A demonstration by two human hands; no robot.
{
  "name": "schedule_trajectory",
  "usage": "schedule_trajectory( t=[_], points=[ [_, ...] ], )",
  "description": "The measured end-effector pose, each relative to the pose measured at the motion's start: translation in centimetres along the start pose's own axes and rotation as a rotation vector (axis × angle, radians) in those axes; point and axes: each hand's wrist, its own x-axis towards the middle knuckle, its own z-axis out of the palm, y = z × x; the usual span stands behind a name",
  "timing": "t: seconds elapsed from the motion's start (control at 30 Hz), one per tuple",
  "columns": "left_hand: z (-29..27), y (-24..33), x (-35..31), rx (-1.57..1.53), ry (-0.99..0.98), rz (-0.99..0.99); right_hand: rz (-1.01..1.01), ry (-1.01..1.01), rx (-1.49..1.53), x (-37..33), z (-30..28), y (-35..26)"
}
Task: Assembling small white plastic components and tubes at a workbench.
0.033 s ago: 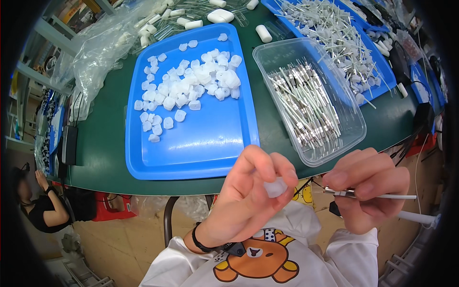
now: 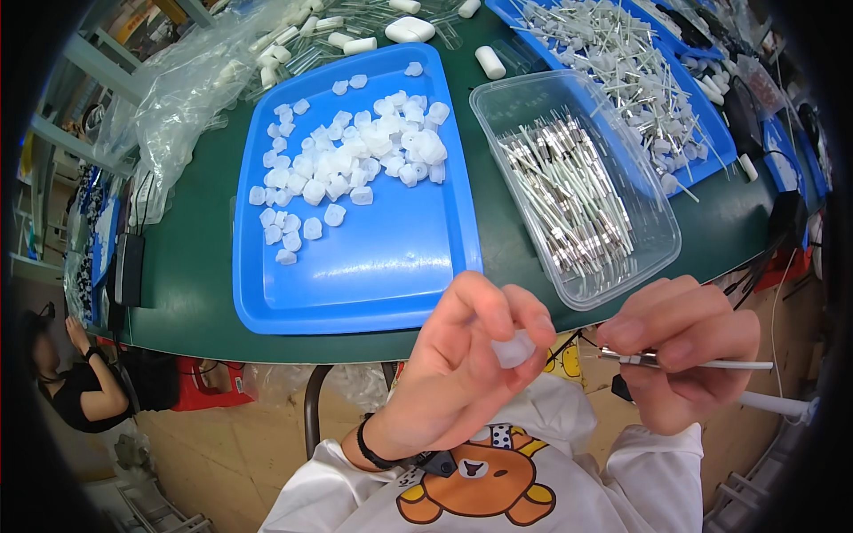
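Observation:
My left hand (image 2: 475, 364) pinches a small translucent white plastic cap (image 2: 513, 350) between thumb and fingers, in front of the table edge. To its right, my right hand (image 2: 680, 351) grips a thin white rod with a metal sleeve (image 2: 647, 359); the metal end points left toward the cap, and the white end sticks out to the right. Cap and rod are apart. Beyond my left hand, a blue tray (image 2: 355, 289) holds many similar caps (image 2: 355, 155). A clear plastic box (image 2: 653, 253) beyond my right hand contains many metal-sleeved rods (image 2: 569, 195).
Another blue tray (image 2: 724, 147) at the back right is heaped with rods carrying white caps (image 2: 613, 80). White foam-like pieces (image 2: 360, 46) and a clear plastic bag (image 2: 169, 107) lie at the back left. A person (image 2: 93, 382) sits at far left near a red stool (image 2: 209, 386).

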Motion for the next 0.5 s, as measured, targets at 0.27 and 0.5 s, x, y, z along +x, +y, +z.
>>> schedule_trajectory(
  t=[0.27, 0.5],
  points=[
    [-0.4, 0.0, 0.2, -0.036, -0.024, 0.017, 0.008, 0.011, 0.099, 0.1, 0.1, 0.2],
    [0.8, 0.2, 0.2, 0.209, 0.092, -0.004, -0.041, -0.036, 0.105, 0.1, -0.1, 0.3]
  ],
)
